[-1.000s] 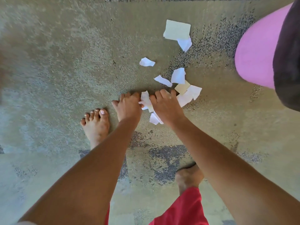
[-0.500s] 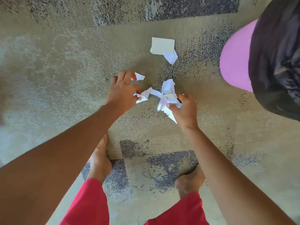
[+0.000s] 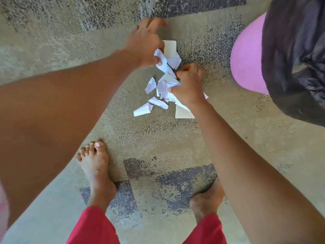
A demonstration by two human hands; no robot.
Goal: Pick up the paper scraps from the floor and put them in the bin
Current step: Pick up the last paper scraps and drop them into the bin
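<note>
Left hand (image 3: pixel 144 43) raised off the floor (image 3: pixel 52 41), thumb and first finger pinching a white scrap (image 3: pixel 161 59), other fingers spread loosely; it hangs just over the cream card (image 3: pixel 170 47), which lies flat on the floor with one small white piece against its near edge. Below and between the hands, several loose pieces (image 3: pixel 142 109) trail under the bunch of scraps (image 3: pixel 164 87); cannot tell whether they are hanging from it or falling free. Right hand (image 3: pixel 189 87) fisted tight round that bunch, paper sticking out both sides of the fist. Bin (image 3: pixel 246 55), pink with a black liner, stands near, to the right of that hand. Versus half a second ago: both hands have shifted further out, the left now reaching the card it was short of; the bunch looks looser, with more pieces dangling. A second ago both hands were down on the floor gathering. Judgement: main pile lifted; card and its neighbour remain; nothing binned yet.
</note>
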